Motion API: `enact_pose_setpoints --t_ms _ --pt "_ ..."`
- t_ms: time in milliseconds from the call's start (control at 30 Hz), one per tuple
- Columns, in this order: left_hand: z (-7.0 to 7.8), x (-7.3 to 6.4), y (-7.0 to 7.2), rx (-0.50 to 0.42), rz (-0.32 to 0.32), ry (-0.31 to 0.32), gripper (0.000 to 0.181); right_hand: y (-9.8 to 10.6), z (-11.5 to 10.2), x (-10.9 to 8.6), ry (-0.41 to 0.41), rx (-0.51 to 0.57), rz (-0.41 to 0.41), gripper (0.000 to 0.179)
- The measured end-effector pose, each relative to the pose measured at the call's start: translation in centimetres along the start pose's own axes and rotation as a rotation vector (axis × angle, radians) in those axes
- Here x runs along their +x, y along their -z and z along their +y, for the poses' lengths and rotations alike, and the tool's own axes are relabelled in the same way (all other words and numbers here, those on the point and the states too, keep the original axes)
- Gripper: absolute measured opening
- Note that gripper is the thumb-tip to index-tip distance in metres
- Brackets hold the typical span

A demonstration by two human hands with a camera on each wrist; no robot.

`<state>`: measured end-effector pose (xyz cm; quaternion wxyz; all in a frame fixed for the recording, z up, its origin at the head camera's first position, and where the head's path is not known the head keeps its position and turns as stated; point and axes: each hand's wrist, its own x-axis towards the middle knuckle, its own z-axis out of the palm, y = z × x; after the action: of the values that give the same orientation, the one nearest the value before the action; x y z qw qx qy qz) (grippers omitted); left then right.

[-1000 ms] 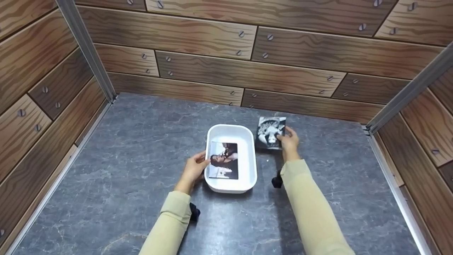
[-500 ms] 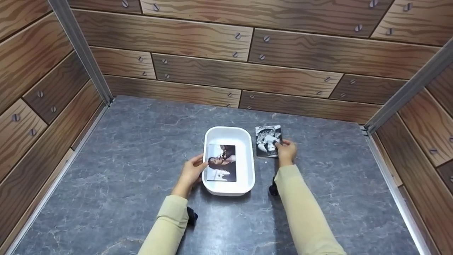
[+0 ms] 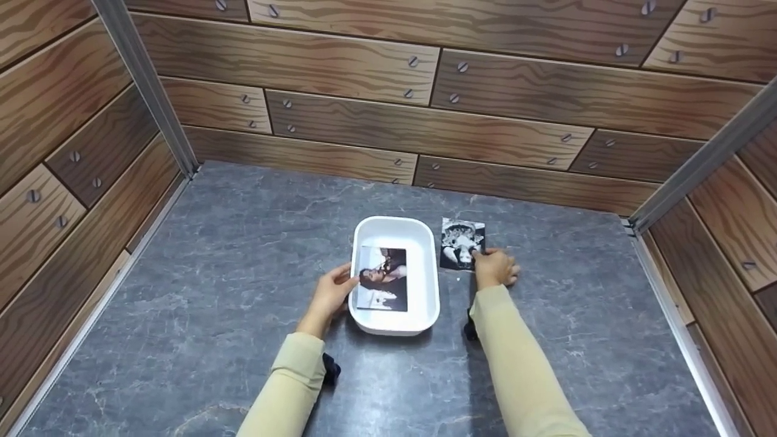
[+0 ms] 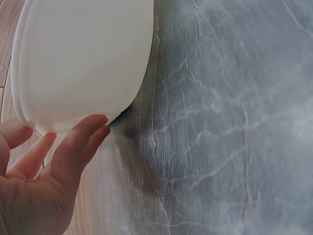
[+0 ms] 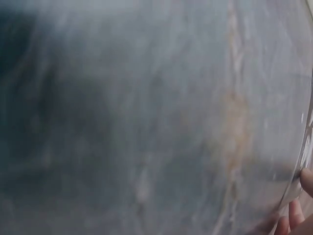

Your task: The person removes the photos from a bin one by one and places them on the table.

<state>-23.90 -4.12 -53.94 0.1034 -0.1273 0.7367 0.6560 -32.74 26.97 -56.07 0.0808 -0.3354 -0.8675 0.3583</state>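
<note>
A white oblong tub stands on the grey marbled surface. My left hand grips its left wall, thumb at the rim and fingertips against the outside; the left wrist view shows these fingers on the tub's wall. Inside the tub lies a colour photo print of a person. Right of the tub, a black-and-white photo print lies on the surface. My right hand is at its lower right corner, thumb overlapping the print and other fingers spread off to the right. The right wrist view is blurred.
Wood-plank-patterned walls enclose the grey surface at the back and both sides, with metal corner posts. A tiny white speck lies just below the black-and-white print.
My right hand has brought the black-and-white print down and nearer, onto the surface beside the tub; its fingers have since spread away from the print. The left hand has stayed on the tub.
</note>
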Motion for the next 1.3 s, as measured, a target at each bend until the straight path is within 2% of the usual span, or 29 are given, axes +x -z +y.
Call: enact_pose_setpoints --t_ms 167,267,333,567,667,767,900,1000,1167,1300 --pt "0.1 0.0 -0.1 -0.014 0.0 -0.008 0.046 0.3 -0.1 0.3 0.005 -0.012 -0.014 0.047" --pt "0.0 -0.1 0.0 -0.021 -0.001 0.005 0.046 0.8 -0.6 0.5 -0.021 0.051 -0.046 0.057" --pt "-0.2 -0.1 0.0 -0.027 -0.003 0.017 0.046 1.4 -1.1 0.6 -0.026 0.127 -0.067 0.063" --pt "-0.3 0.0 -0.1 -0.033 -0.015 0.019 0.046 3.8 -3.8 -0.7 -0.023 0.588 -0.182 0.074" --pt "-0.1 0.0 0.0 -0.025 -0.013 0.023 0.045 4.4 -5.0 -2.3 0.02 0.687 -0.22 0.073" --pt "0.0 -0.1 0.1 -0.025 -0.008 0.021 0.045 4.3 -5.9 -4.7 0.086 0.767 -0.258 0.07" --pt "0.1 -0.2 0.2 -0.056 -0.014 0.012 0.046 3.3 -6.7 -8.5 0.175 0.818 -0.323 0.066" --pt "-0.1 -0.2 0.2 -0.069 -0.01 0.012 0.046 2.1 -6.6 -10.9 0.209 0.787 -0.398 0.066" --pt "0.0 -0.2 0.2 -0.062 -0.009 0.019 0.046 0.3 -6.1 -13.6 0.165 0.712 -0.523 0.07" --pt "0.0 -0.3 0.1 -0.069 -0.012 0.021 0.046 -1.7 -5.0 -14.6 0.094 0.714 -0.567 0.073"
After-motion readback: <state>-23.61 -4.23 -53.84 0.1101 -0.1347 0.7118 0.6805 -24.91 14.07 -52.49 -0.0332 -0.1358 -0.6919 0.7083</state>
